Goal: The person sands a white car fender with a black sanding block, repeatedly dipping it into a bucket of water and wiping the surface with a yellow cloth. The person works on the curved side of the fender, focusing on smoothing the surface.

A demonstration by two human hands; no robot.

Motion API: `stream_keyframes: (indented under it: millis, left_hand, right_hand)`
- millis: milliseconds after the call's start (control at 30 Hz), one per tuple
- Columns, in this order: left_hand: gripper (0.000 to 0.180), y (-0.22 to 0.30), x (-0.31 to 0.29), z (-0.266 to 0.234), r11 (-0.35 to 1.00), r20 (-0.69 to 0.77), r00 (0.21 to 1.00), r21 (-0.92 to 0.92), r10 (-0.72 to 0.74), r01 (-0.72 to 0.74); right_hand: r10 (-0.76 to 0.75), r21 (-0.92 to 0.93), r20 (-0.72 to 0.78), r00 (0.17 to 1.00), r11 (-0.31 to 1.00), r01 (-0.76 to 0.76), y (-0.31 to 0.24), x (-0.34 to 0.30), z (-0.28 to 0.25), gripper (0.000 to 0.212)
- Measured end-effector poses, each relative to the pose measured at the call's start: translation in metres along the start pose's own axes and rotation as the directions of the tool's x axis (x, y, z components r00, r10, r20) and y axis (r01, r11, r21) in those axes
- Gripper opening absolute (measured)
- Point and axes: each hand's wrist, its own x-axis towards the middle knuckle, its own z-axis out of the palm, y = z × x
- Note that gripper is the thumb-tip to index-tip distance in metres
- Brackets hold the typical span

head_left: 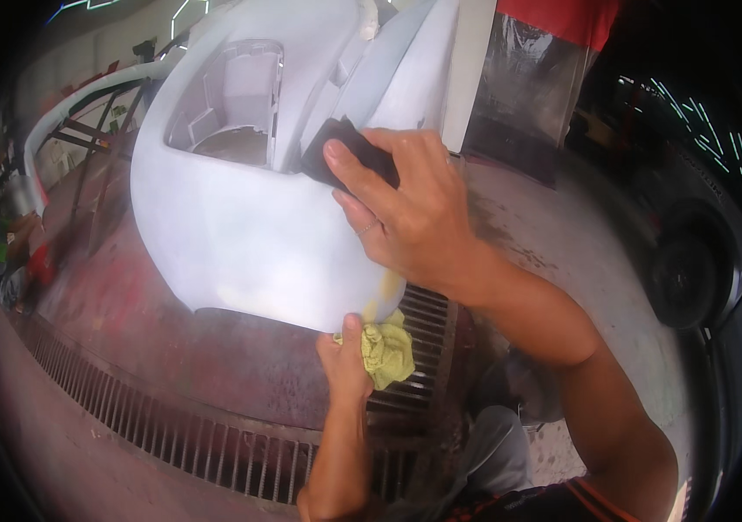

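A large white car body panel (249,217), with a squarish recessed opening in its upper part, stands in front of me. My right hand (419,196) grips a dark sanding block (364,153) against the panel's right side, just right of the opening. Thumb and fingers clasp the block from either side. At the panel's lower right corner my left hand (345,361) is closed on a crumpled yellow cloth (391,352), its thumb up by the edge. Yellowish patches mark the white surface just above the cloth. Where the block meets the panel is partly hidden.
A metal floor grating (171,442) runs below and right of the panel. At the right stands a grey car (732,230). Another panel rests on a stand (97,130) at the left, near a person (7,252). A red-topped plastic curtain (519,96) hangs behind.
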Motion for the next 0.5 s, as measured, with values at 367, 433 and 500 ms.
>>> stream_keyframes:
  millis: [367,433,500]
  left_hand:
    - [0.066,-0.028,0.010,-0.033,0.987,0.142,0.986,0.118,0.090,-0.108]
    - [0.069,-0.026,0.015,-0.047,0.987,0.124,0.991,0.148,0.049,-0.067]
    - [0.066,-0.027,0.015,-0.062,0.975,0.008,1.000,0.222,0.013,-0.014]
  right_hand:
    - [0.811,-0.097,-0.179,0.557,0.548,-0.831,0.124,-0.247,-0.086,0.045]
    - [0.878,-0.375,-0.234,0.418,0.316,-0.872,0.142,-0.353,-0.112,0.049]
    - [0.958,-0.470,-0.254,0.136,0.001,-0.883,0.120,-0.443,-0.138,0.051]
